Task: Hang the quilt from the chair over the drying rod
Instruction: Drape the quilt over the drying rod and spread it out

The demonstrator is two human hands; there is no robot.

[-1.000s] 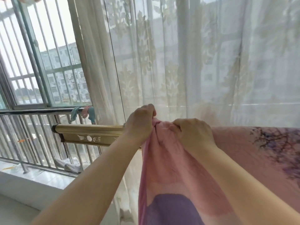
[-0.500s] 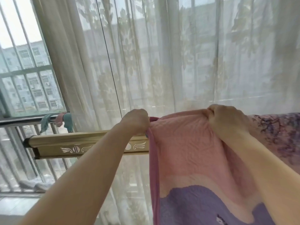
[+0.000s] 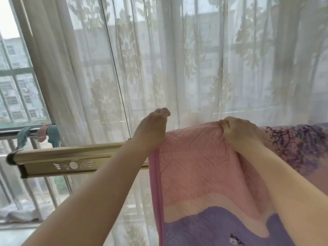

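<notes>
Head view, and the quilt [image 3: 195, 167] is up on the drying rod [image 3: 71, 157], draped over it, with its pink and purple face hanging down toward the camera. The right hand [image 3: 243, 135] has its fingers curled tight round a bunch of fabric right at the top fold. By my read that bunching is there to give purchase, so the cloth can be tugged along the bar and flattened. The left hand [image 3: 150, 130] sits over the quilt's left top corner, just where the fabric ends and bare gold rod begins. Its fingers [image 3: 161, 112] are bunched and raised above the fold, with no cloth showing between them, so I cannot tell whether it holds the edge or only steadies it. Between the two hands the fold lies fairly smooth; the puckers gather at the right grip. Everything right of that hand, the floral purple part, runs on along the bar and out of frame. Behind it all hangs the lace curtain [image 3: 177, 68], and a thin cord [image 3: 115, 68] drops to the rod beside the left wrist.
</notes>
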